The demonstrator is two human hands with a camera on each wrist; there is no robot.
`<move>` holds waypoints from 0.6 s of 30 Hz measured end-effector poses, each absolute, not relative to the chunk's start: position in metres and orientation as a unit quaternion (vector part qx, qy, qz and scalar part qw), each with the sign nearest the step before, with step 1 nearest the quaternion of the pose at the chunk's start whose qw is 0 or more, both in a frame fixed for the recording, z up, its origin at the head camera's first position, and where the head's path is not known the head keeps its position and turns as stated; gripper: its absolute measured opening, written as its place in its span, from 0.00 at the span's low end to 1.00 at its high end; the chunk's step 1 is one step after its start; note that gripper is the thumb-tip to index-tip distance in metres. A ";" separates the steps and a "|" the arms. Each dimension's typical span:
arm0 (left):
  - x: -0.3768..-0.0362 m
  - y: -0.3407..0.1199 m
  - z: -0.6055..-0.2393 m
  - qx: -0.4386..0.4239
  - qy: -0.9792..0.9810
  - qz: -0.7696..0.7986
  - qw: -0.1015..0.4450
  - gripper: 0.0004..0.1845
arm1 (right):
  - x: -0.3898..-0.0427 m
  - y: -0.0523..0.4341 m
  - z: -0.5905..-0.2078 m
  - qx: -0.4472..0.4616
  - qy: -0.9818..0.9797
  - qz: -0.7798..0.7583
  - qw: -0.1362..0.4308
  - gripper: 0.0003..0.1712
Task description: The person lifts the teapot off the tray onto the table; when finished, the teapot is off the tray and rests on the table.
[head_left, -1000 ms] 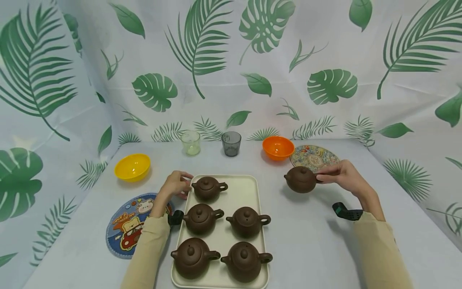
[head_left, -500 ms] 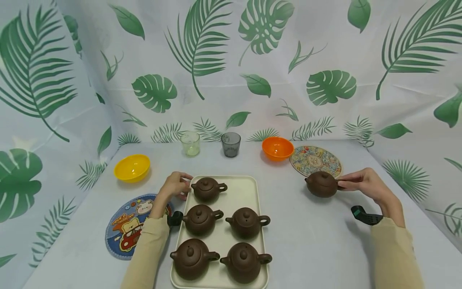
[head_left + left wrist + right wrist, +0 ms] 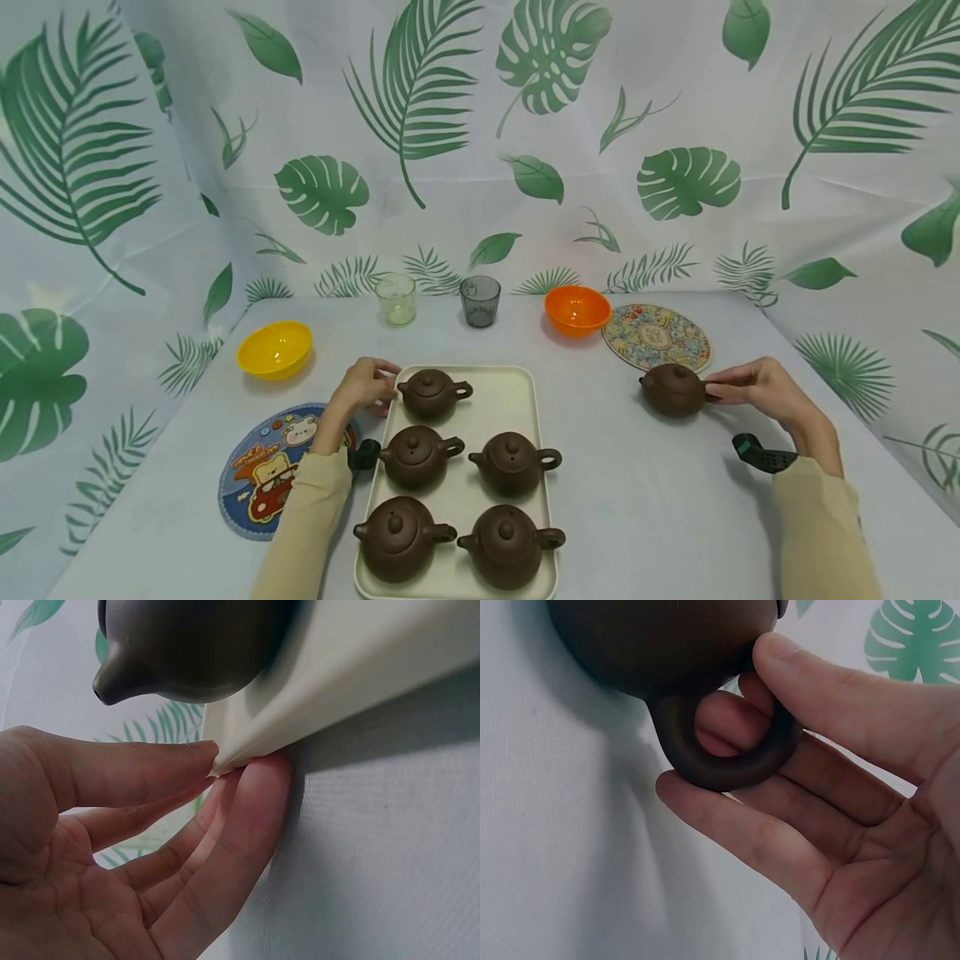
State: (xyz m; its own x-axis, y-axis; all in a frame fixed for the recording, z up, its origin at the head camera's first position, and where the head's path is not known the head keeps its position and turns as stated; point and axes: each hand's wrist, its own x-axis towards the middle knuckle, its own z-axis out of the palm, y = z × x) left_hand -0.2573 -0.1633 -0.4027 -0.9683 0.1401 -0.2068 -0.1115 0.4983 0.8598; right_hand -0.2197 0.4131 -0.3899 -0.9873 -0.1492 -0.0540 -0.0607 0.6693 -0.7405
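My right hand [image 3: 767,390] pinches the ring handle [image 3: 727,774] of a dark brown teapot [image 3: 672,392], thumb on top and fingers behind and under the loop. That teapot is low at the tabletop, just in front of the floral round mat [image 3: 654,335]. At the left, my left hand [image 3: 365,385] pinches the rim of a cream tray [image 3: 501,392], thumb above and fingertips below in the left wrist view. The tray carries several brown teapots; the small one [image 3: 431,394] sits nearest my left hand, its spout toward the fingers.
A blue cartoon mat [image 3: 258,487] lies left of the tray, partly under my left forearm. Along the back stand a yellow bowl [image 3: 274,350], a greenish glass [image 3: 396,298], a grey glass [image 3: 480,301] and an orange bowl [image 3: 577,311]. Leaf-print cloth walls enclose the table.
My right hand has carried the teapot to the right and lowered it to the tabletop by the floral mat. The left hand stays at the tray's edge.
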 end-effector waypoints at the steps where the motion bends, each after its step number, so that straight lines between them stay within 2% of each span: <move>1: -0.257 -0.163 -0.403 0.009 0.857 0.500 0.126 0.23 | -0.220 0.414 -0.390 -0.055 0.912 -0.402 0.055 0.23; 9: -0.256 -0.162 -0.402 0.009 0.857 0.499 0.127 0.23 | -0.220 0.408 -0.383 -0.046 0.926 -0.372 0.047 0.21; 14: -0.255 -0.162 -0.403 0.012 0.854 0.504 0.127 0.23 | -0.219 0.387 -0.364 -0.033 0.934 -0.356 -0.021 0.24; 18: -0.254 -0.162 -0.402 0.014 0.855 0.504 0.126 0.23 | -0.221 0.350 -0.347 -0.048 0.924 -0.372 -0.080 0.24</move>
